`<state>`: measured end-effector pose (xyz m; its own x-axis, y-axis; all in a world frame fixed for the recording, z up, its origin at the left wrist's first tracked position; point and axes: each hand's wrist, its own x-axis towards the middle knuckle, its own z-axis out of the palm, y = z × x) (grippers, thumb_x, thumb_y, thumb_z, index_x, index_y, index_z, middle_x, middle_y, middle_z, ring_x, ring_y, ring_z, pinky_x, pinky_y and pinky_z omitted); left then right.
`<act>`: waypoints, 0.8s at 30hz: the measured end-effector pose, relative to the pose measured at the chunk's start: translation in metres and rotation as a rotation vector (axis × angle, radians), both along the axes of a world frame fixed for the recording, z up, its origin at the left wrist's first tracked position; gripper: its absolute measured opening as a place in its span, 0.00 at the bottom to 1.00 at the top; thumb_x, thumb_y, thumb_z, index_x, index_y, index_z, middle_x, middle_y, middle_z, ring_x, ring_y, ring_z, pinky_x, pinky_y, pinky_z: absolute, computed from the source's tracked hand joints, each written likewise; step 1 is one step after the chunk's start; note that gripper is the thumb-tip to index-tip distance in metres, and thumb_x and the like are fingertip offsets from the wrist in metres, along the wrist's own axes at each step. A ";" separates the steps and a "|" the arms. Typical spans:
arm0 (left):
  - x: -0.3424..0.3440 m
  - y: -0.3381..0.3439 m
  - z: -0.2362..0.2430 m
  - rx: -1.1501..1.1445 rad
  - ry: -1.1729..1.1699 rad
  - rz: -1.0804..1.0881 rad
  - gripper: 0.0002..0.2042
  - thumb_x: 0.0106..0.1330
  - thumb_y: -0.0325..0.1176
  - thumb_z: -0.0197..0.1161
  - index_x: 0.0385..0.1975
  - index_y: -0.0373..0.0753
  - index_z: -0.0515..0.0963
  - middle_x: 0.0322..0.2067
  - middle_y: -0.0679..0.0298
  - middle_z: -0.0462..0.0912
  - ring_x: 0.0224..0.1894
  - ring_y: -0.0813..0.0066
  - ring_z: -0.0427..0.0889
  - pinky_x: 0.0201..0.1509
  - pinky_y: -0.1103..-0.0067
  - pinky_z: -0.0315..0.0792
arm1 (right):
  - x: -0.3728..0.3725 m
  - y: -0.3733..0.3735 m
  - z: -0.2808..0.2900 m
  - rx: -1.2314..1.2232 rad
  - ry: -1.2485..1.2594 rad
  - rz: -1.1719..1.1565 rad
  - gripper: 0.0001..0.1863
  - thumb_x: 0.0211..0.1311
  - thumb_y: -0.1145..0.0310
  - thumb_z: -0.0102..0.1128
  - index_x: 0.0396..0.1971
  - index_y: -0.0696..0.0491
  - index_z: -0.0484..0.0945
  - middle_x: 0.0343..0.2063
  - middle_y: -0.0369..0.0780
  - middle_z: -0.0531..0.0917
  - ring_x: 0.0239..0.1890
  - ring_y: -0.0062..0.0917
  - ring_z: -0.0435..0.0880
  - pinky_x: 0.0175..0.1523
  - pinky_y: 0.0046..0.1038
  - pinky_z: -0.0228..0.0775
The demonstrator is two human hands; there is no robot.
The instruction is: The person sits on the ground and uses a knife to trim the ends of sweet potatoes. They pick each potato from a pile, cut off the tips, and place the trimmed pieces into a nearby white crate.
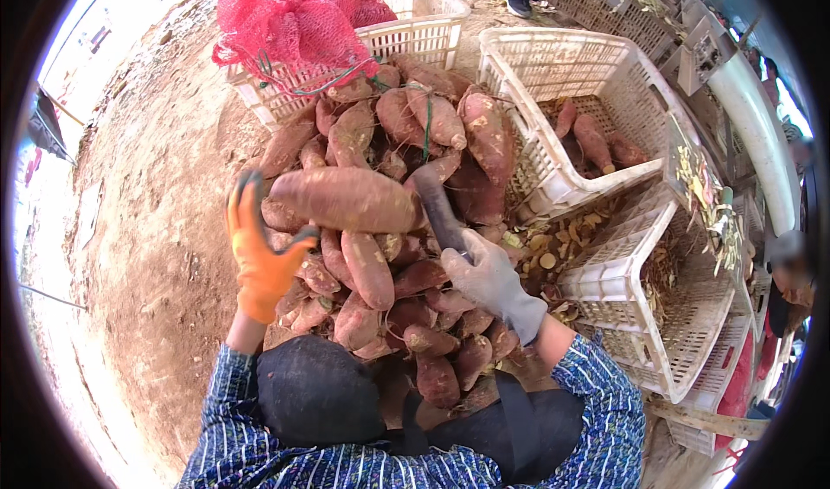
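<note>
A large sweet potato [346,199], smeared by motion, lies across the top of a heap of sweet potatoes [367,268]. At its left end is my left hand [262,260] in an orange glove. The thumb and fingers are spread, with nothing visible between them; whether they touch the sweet potato I cannot tell. My right hand [486,277], in a grey glove, is closed around the handle of a knife [439,208]. The broad dark blade points up and left, close to the right end of the large sweet potato. The knife's handle is mostly hidden by the glove.
Behind the heap, a white plastic crate [432,31] carries a red mesh bag [285,31]. Another crate [562,57] at right holds a few sweet potatoes [592,139]. More crates [605,273] stand beside me, near scattered cut scraps [566,238]. A person's shoe [517,1] shows far back.
</note>
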<state>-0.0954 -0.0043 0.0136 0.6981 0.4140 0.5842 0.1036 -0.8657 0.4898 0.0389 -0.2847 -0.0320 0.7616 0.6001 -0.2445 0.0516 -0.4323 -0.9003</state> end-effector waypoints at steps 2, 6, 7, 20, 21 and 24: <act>0.024 -0.021 0.040 0.254 0.549 -0.124 0.47 0.41 0.42 0.80 0.63 0.32 0.65 0.65 0.49 0.64 0.69 0.49 0.59 0.74 0.55 0.51 | -0.004 0.012 0.014 -0.119 -0.146 0.043 0.17 0.63 0.59 0.57 0.48 0.51 0.77 0.33 0.48 0.82 0.38 0.43 0.83 0.46 0.37 0.73; 0.099 -0.017 0.015 0.580 0.856 -0.583 0.48 0.42 0.47 0.76 0.65 0.34 0.64 0.58 0.46 0.69 0.64 0.45 0.65 0.66 0.56 0.60 | 0.004 0.011 0.012 0.028 -0.092 0.000 0.15 0.66 0.62 0.56 0.48 0.53 0.76 0.30 0.44 0.82 0.33 0.32 0.82 0.42 0.32 0.73; 0.109 -0.022 0.011 0.639 0.962 -0.610 0.47 0.43 0.47 0.76 0.65 0.34 0.64 0.56 0.45 0.70 0.62 0.46 0.67 0.64 0.57 0.62 | 0.008 0.008 0.009 0.043 -0.013 -0.019 0.15 0.66 0.62 0.56 0.49 0.54 0.76 0.29 0.43 0.82 0.32 0.28 0.81 0.41 0.30 0.72; 0.090 0.050 -0.040 -1.035 0.663 -0.513 0.45 0.60 0.33 0.69 0.72 0.31 0.46 0.45 0.58 0.84 0.46 0.77 0.82 0.52 0.81 0.74 | 0.022 0.033 0.087 0.163 -1.003 -0.125 0.19 0.66 0.70 0.58 0.56 0.56 0.75 0.34 0.46 0.83 0.29 0.36 0.84 0.36 0.32 0.77; 0.091 0.040 -0.040 -1.087 0.657 -0.571 0.45 0.60 0.31 0.69 0.72 0.32 0.45 0.45 0.58 0.84 0.46 0.78 0.82 0.51 0.81 0.74 | 0.023 0.035 0.092 0.154 -1.067 -0.069 0.21 0.65 0.69 0.59 0.58 0.54 0.74 0.32 0.45 0.82 0.31 0.36 0.84 0.33 0.32 0.77; 0.087 0.005 -0.014 -0.683 0.776 -0.382 0.48 0.52 0.42 0.76 0.70 0.33 0.55 0.50 0.53 0.81 0.52 0.69 0.81 0.56 0.77 0.73 | 0.034 0.047 0.062 -0.001 -1.076 0.149 0.21 0.66 0.66 0.58 0.57 0.54 0.73 0.33 0.45 0.82 0.32 0.38 0.84 0.35 0.36 0.78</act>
